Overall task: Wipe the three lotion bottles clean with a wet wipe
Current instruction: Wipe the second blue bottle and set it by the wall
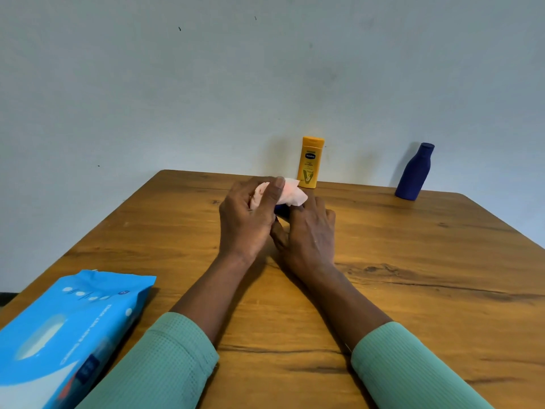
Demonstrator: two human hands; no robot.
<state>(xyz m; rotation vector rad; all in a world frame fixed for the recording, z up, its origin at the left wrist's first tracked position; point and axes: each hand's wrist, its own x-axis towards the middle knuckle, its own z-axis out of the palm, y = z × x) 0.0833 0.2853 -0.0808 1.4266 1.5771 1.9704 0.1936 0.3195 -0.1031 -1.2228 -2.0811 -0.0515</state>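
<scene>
1. The yellow bottle (311,163) stands upright at the far edge of the table (413,290).
2. Just in front of it, the left hand (247,214) curls its fingers round a bunched wet wipe (292,193), with the thumb pressed on top.
3. The right hand (309,231), touching the left, wraps its fingers round a third bottle (281,209), dark blue and mostly hidden under the wipe.
4. A blue bottle (414,172) stands well right of the yellow one.
5. A wipe pack (67,335) lies far nearer and to the left.

Head camera: faces forward-down across table (413,261) toward wall (265,69); left hand (246,219), right hand (309,234) close.
</scene>
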